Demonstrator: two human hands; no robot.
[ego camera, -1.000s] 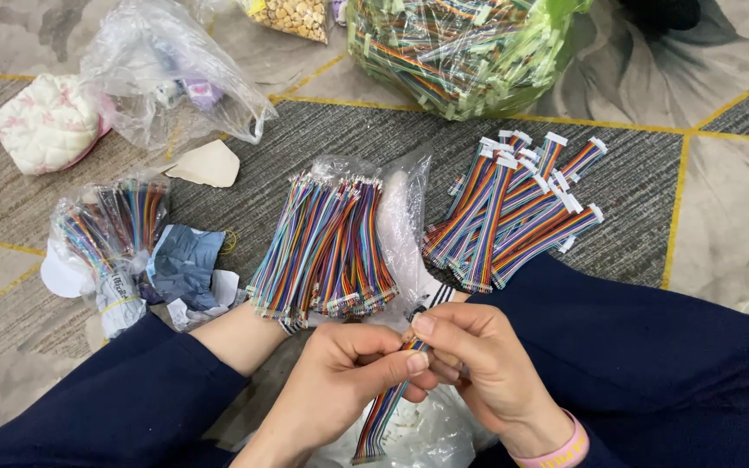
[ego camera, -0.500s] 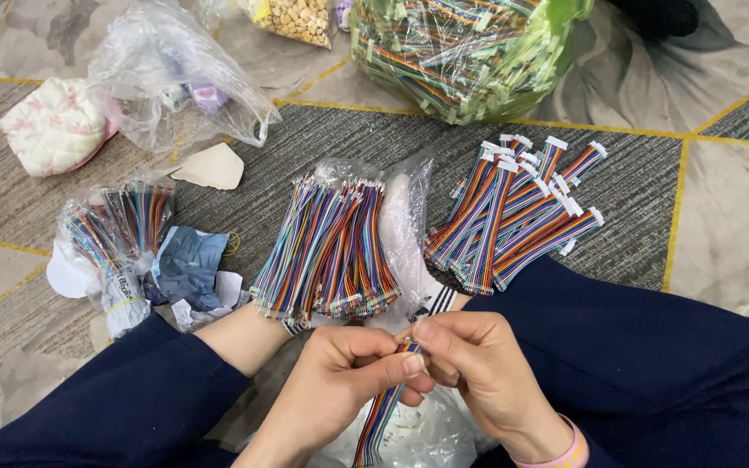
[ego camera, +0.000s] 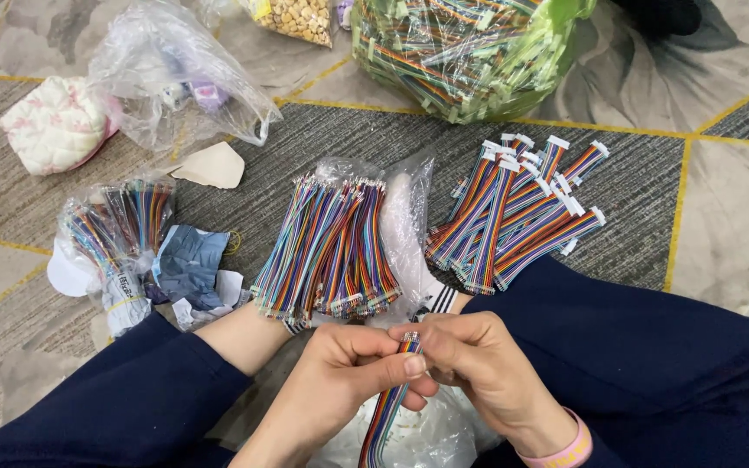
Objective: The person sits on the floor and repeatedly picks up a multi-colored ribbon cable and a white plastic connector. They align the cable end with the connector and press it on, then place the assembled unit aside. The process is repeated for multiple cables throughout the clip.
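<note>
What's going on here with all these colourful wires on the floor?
A person sitting on the carpet pinches one rainbow ribbon cable between the left hand and the right hand, close to the lap. Ahead lie two piles of the same cables: a long bundle on clear plastic and a fanned pile with white connectors. A big green-wrapped bag of cables sits further off.

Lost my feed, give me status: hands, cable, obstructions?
Left hand and right hand both pinch one rainbow ribbon cable. Nothing blocking; sorted cable pile lies just ahead.
</note>
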